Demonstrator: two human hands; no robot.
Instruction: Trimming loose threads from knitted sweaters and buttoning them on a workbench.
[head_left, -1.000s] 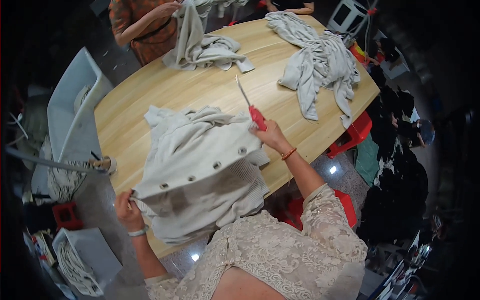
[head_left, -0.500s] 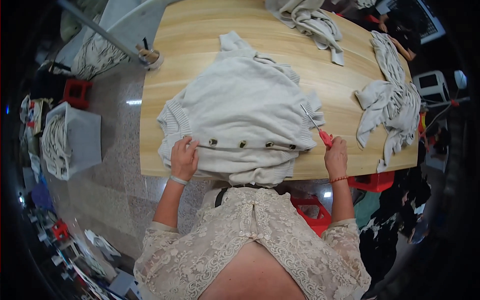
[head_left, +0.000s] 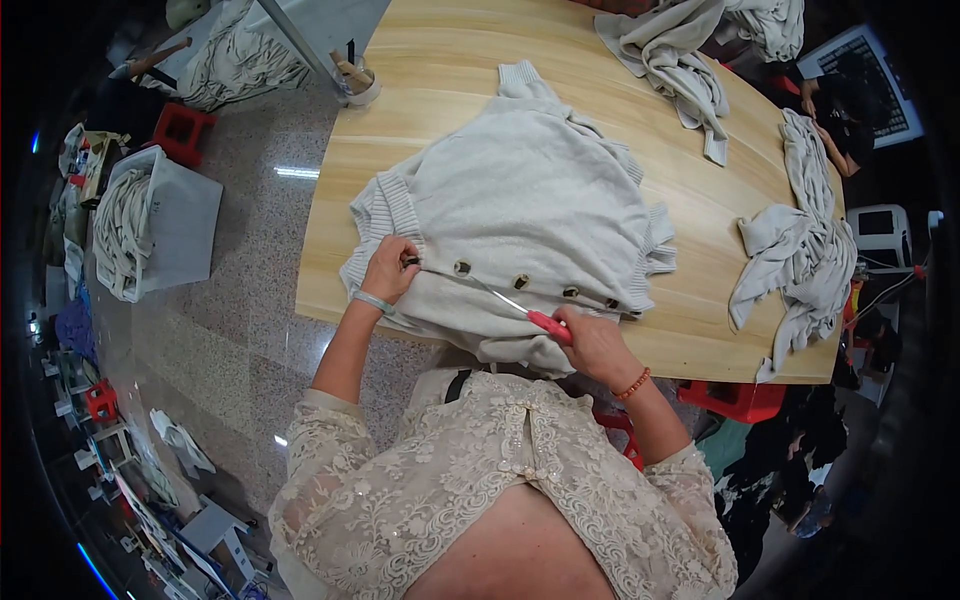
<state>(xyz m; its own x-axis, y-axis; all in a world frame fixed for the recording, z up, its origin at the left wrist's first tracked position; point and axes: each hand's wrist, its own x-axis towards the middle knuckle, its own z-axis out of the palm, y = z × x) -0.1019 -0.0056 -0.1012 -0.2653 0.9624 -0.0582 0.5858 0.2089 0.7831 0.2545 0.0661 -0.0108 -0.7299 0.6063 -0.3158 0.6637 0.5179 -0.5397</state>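
Observation:
A cream knit cardigan (head_left: 530,190) lies spread on the wooden table, its ribbed parts at the sides. Several dark, shiny buttons run along its front edge, with a near fold of knit hanging at the table's edge. My left hand (head_left: 390,270) is closed at the left end of the button row, pinching the knit edge by a dark button. In my right hand (head_left: 597,347) is a slim tool with a red handle (head_left: 549,326) and a thin metal shaft; its exact kind is unclear. The shaft crosses the cardigan, its tip pointing left near the leftmost uncovered button.
More cream knit garments lie on the wooden table (head_left: 400,60) at the far side (head_left: 675,60) and the right (head_left: 795,240). A cup of tools (head_left: 360,88) stands at the far left corner. A white bin (head_left: 185,225) holds knits. Red stools stand around; another person sits far right.
My right hand has brought the red-handled tool left and down over the button row. My left hand has closed on the knit edge. The whole view has shifted slightly.

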